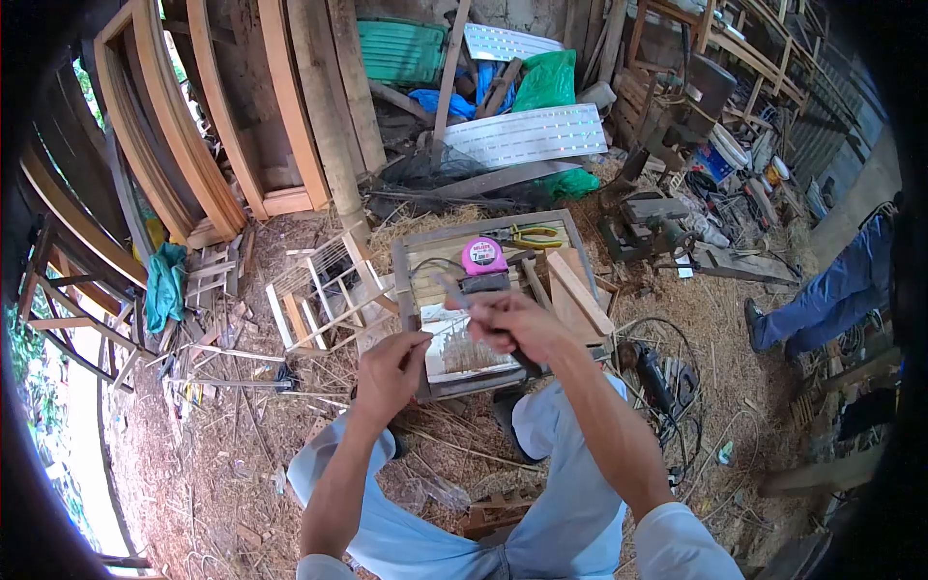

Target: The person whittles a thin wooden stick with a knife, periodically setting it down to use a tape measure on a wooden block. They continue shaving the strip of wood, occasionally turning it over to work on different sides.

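My right hand [517,324] is closed around a knife-like tool [450,290]. Its pale, blurred blade points up and left, and a dark handle end shows below the palm. Lower and to the left, my left hand [389,372] is pinched, thumb against fingers; whatever lies between the fingertips is too small to make out. Both hands are above a low wooden-framed worktop [406,259]. On it are a pink tape measure [482,256], yellow-handled pliers [530,237], a white stained sheet [464,350] and a wooden piece [580,295] at the right.
A small wooden lattice frame [324,290] lies left of the worktop. To the right sit a dark power tool [655,377] and its cable. Beyond stands a metal machine [648,217]. Another person's leg [822,280] is at the far right. Tall wooden frames [203,116] lean at the back left.
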The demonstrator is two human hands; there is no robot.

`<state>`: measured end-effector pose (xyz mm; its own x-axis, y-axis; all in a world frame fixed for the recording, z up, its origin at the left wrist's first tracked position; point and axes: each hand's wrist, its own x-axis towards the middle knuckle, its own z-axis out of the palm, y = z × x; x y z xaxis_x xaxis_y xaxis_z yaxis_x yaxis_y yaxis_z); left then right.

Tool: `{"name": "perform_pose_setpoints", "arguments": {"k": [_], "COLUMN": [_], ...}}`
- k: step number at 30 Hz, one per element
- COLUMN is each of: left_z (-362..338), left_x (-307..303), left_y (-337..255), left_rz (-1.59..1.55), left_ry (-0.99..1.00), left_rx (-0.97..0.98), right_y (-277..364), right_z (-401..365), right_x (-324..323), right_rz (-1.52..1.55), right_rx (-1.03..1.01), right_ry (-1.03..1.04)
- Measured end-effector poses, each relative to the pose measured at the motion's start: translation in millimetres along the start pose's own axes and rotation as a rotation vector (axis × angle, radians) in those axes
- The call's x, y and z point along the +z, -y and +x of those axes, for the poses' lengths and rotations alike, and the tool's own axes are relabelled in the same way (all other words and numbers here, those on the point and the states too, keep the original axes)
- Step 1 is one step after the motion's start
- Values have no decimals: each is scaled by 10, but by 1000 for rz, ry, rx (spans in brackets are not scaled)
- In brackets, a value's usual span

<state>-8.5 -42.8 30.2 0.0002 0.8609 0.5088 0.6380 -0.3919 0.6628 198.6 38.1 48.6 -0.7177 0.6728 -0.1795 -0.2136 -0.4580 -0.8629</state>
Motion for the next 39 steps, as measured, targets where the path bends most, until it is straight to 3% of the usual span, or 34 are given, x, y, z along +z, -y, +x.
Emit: {"name": "perform_pose_setpoints", "arguments": {"k": [2,4,9,13,15,20,25,39], "left_z": [-3,16,120,45,37,52,67,-7], "left_x": [44,56,-106,-29,65,54,44,-253], "left_y": [-22,-28,104,140,102,65,116,292], "left_rz": [67,125,169,187,147,270,234,76], "left_ry": [37,-22,1,30,-67,-67,-21,9], "left_rx": [33,185,318,220,251,293,318,160], "right_y": [-88,-43,77,-56,-166,-238,-201,37], "right_z": [79,72,28,53,100,210,170,-15], "right_x": [138,196,-32,-19,129,294,211,-173], "right_rz": [-98,-115,-91,-24,-8,66,-101,-47], "right_rx": [6,-14,-74,-67,-47,-65,-79,-130], "right_ry": [24,-59,-209,-204,-167,-111,-120,-280]}}
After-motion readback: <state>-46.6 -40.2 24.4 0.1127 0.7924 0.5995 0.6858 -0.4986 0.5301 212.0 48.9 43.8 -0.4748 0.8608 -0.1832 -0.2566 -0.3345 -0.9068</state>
